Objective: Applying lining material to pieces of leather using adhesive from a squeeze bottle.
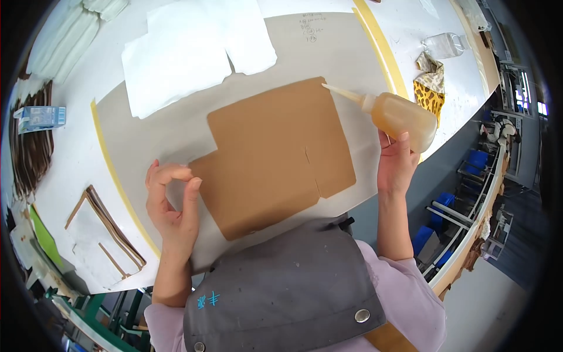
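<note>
A brown leather-like panel (270,152) with a stepped left side and a slit near its lower right lies flat before me. My right hand (399,152) grips a squeeze bottle (404,114) of amber liquid, tilted sideways. Its long thin nozzle points left, its tip at the panel's upper right corner; whether it touches cannot be told. My left hand (173,196) is curled at the panel's left edge, thumb and forefinger brought together in a pinch. Anything between those fingertips is too small to make out.
A grey mat (158,123) edged with yellow tape covers the white table. White sheets (193,53) lie at the back. Brown strips (105,226) and a blue carton (41,119) are left; a leopard-print cloth (430,88) and clear plastic bag (444,46) are right.
</note>
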